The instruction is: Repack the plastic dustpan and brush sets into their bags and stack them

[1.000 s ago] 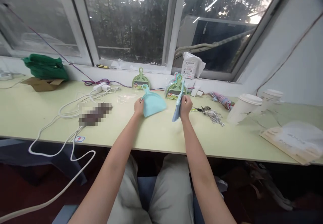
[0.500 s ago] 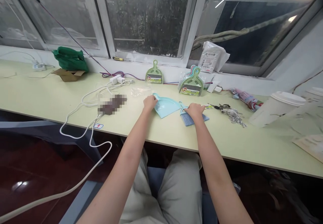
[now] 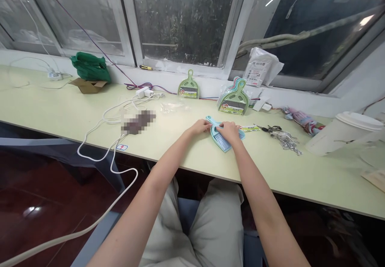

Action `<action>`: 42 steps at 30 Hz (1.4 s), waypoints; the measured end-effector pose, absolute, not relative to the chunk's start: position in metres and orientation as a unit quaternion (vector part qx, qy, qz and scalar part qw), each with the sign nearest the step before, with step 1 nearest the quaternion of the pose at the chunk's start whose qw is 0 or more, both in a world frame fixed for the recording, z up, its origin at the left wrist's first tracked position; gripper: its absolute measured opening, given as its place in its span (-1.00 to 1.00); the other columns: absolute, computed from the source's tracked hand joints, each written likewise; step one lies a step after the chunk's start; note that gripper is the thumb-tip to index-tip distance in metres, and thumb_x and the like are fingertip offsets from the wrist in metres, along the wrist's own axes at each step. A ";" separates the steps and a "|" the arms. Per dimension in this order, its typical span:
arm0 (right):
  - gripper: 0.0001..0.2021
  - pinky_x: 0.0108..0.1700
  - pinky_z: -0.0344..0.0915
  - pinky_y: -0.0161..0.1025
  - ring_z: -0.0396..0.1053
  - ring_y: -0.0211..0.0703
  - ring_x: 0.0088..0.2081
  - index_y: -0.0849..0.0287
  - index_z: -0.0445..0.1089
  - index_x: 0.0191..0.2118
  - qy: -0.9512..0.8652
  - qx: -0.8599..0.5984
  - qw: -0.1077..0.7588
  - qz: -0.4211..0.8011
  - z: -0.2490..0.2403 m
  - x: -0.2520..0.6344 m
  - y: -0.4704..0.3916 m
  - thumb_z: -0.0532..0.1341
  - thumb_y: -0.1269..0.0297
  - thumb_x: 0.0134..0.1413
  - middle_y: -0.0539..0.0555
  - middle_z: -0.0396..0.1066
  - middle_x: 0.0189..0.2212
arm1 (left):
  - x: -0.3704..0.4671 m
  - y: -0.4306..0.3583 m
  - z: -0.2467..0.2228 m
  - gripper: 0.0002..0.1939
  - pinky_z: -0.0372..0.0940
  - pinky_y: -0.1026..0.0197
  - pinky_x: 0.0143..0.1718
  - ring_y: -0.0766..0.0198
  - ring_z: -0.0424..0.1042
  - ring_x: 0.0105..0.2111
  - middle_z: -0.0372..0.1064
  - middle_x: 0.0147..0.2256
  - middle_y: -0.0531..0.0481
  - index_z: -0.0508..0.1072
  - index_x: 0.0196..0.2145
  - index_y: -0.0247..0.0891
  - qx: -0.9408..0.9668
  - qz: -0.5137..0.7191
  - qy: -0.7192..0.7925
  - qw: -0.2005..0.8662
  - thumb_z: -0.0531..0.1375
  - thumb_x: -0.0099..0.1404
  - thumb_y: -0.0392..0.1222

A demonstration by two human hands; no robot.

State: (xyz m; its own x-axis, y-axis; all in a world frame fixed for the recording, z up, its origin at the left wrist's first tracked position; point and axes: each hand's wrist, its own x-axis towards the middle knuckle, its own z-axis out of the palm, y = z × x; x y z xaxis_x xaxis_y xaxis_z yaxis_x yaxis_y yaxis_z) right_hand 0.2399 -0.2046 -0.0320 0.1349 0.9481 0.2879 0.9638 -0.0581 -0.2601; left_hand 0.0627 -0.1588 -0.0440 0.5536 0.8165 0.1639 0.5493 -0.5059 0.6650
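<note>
On the table in front of me, a light-blue dustpan [image 3: 225, 150] lies with a small blue hand brush [image 3: 221, 141] on top of it, bristles toward me. My left hand [image 3: 201, 127] pinches the dustpan's left side near its handle. My right hand [image 3: 229, 131] grips the brush from above and covers much of both pieces. A yellow-green label card [image 3: 251, 128] lies just right of that hand. Against the wall behind stand a green dustpan-and-brush set [image 3: 188, 88] and a wrapped stack of such sets [image 3: 234, 100].
White cables [image 3: 104, 122] cross the table on the left and hang over its front edge. To the right lie keys [image 3: 285, 140], a folded umbrella-like bundle [image 3: 302, 120] and a lidded white cup [image 3: 339, 136]. A cardboard box [image 3: 87, 86] sits beneath a green bag [image 3: 90, 67] at the back left.
My left hand has brought the dustpan rightward, and it now lies under the brush. Half a second ago the two were side by side. The view has shifted slightly.
</note>
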 end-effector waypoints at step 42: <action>-0.51 0.03 0.09 0.20 0.14 0.30 0.15 0.17 0.36 0.08 -0.461 -0.800 0.337 -0.186 -0.065 0.307 -0.164 0.08 0.10 0.06 0.38 0.23 0.13 | 0.062 -0.076 -0.068 -0.44 0.25 0.09 0.02 0.16 0.41 -0.10 0.41 -0.08 -0.17 0.36 -0.03 -0.32 0.487 0.508 0.391 0.593 0.32 -0.03 -0.29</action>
State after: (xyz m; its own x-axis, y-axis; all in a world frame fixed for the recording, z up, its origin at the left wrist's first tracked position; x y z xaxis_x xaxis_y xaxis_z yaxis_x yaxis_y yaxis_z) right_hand 0.3066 -0.1642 -0.0649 0.5050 0.6126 0.6080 0.8630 -0.3477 -0.3665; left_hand 0.0617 -0.0762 -0.0681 0.1769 0.9838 0.0304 -0.2217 0.0098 0.9751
